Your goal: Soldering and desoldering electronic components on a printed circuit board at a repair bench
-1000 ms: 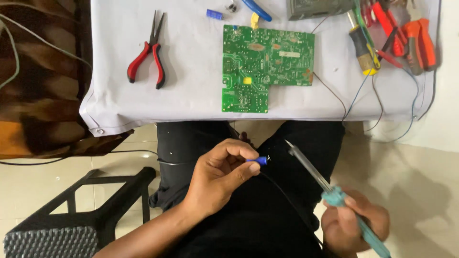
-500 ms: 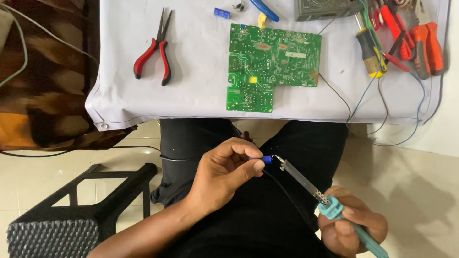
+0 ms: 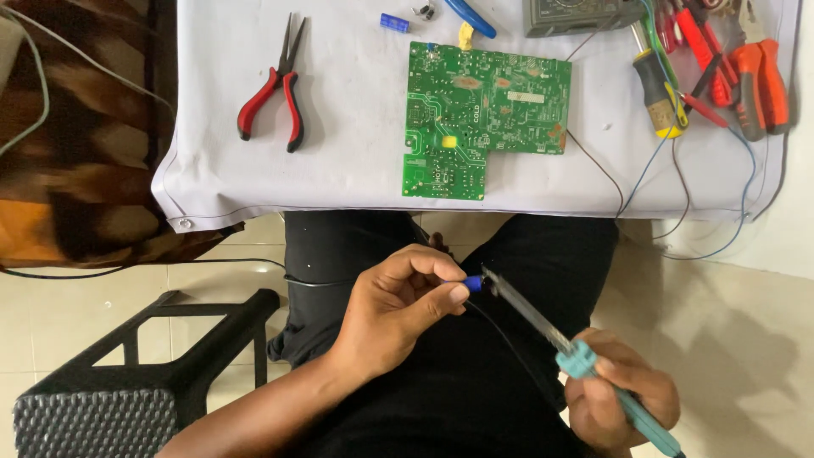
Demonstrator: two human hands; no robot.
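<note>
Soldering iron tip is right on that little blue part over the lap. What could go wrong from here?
1. The left hand pinches the small blue part right where the soldering iron tip meets it, so the fingertips could get burned.
2. The work is held above the person's dark trousers, not over the table; a slip of the right hand could likely bring the iron onto the leg.

Soldering iron (image 3: pixel 543 326) tip against blue component (image 3: pixel 472 284)
</note>
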